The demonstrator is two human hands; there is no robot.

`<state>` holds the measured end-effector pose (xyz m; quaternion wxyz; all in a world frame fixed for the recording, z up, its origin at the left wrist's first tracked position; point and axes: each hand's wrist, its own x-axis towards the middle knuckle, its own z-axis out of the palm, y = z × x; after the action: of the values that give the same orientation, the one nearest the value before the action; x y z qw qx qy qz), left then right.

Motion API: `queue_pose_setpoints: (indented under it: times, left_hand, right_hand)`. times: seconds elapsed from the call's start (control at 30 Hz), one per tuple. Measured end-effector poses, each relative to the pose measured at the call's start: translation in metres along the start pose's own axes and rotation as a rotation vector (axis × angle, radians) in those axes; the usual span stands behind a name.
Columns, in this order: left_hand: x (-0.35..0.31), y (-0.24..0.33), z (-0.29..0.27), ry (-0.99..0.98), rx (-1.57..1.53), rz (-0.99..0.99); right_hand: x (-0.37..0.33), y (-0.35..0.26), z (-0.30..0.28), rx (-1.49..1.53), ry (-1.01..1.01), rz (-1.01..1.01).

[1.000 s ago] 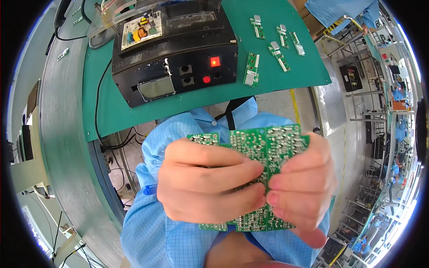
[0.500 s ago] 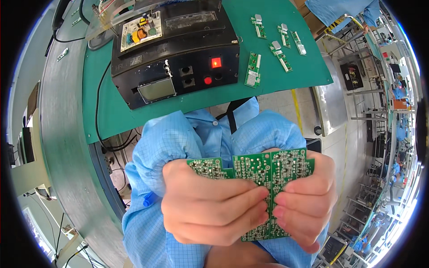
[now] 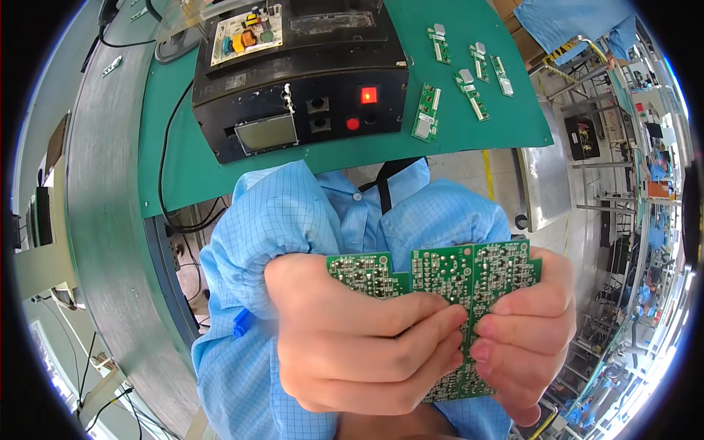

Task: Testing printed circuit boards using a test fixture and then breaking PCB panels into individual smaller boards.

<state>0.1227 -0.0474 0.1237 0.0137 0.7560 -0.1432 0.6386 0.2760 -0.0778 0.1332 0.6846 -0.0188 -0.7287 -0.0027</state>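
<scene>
A green circuit board panel [image 3: 440,273], densely covered with small solder points and parts, is held upright between my two hands at the lower middle. My left hand [image 3: 359,337] is closed on its left part, fingers lying across the face and hiding much of it. Around the right edge my right hand [image 3: 534,323] is closed too, its fingertips pressed on the face near a straight seam line. The fingertips of both hands are close together at that seam. The back of the panel and my thumbs are hidden.
A black test box [image 3: 308,103] with a small display and a lit red button stands on the green-topped table [image 3: 367,150]. On the box lies a circuit board with larger parts [image 3: 248,35]. Several small narrow boards [image 3: 427,111] lie right of it. A black cable [image 3: 163,154] hangs at left.
Both hands and the panel have shifted a little to the right in the picture. The table and box appear slightly higher and further right. The grip looks the same.
</scene>
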Motion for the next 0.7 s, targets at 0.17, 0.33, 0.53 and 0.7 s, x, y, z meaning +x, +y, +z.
queue_pose_setpoints:
  times: [0.17, 0.33, 0.53, 0.7]
  left_hand:
    - [-0.006, -0.003, 0.002, -0.007, 0.004, 0.027]
    - [-0.013, 0.003, 0.006, 0.015, 0.047, -0.020]
    - [-0.021, 0.007, 0.006, -0.095, 0.001, -0.090]
    - [-0.036, 0.010, 0.016, 0.101, 0.109, -0.290]
  right_hand:
    - [-0.002, -0.001, -0.008, -0.088, -0.115, 0.049]
    - [-0.011, 0.008, -0.002, 0.062, -0.034, -0.024]
    - [-0.016, 0.013, -0.007, 0.180, -0.131, 0.001]
    - [-0.027, 0.015, 0.010, -0.001, 0.350, 0.182]
